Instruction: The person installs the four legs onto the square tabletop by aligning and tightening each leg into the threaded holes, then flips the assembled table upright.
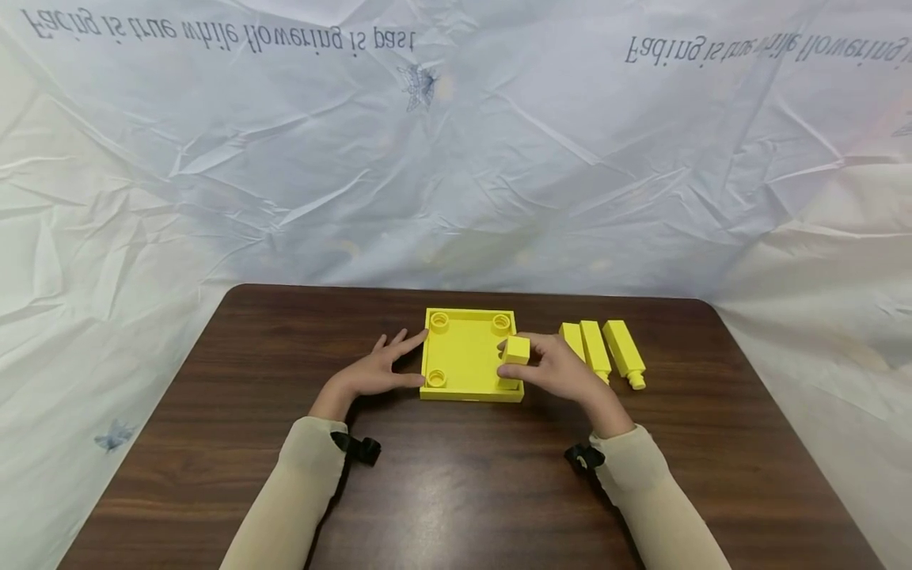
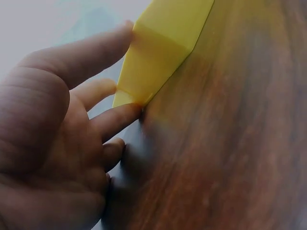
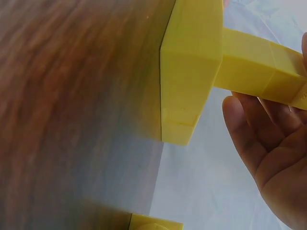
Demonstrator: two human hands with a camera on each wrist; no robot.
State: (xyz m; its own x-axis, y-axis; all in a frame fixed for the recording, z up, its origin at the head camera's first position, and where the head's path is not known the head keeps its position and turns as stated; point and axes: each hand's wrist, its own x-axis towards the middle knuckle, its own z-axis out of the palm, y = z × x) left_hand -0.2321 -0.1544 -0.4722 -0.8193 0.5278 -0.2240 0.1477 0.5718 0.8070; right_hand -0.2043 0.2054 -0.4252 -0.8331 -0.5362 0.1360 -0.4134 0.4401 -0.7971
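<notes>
A square yellow panel (image 1: 466,356) with a raised rim lies on the table, with round sockets visible in three corners. At its front right corner stands a square yellow post (image 3: 261,64), upright, its lower end at the panel. My right hand (image 1: 559,368) grips this post between thumb and fingers near its top; the socket below is hidden. Along the panel's left side, my left hand (image 1: 378,370) touches the edge with the tips of its spread, extended thumb and fingers. The left wrist view shows those fingertips on the yellow side wall (image 2: 158,48).
Just right of my right hand, three similar yellow posts lie on the brown wooden table (image 1: 427,491); the rightmost post (image 1: 623,352) shows a narrow round end. A pale wrinkled sheet (image 1: 456,174) hangs behind the table and along both sides.
</notes>
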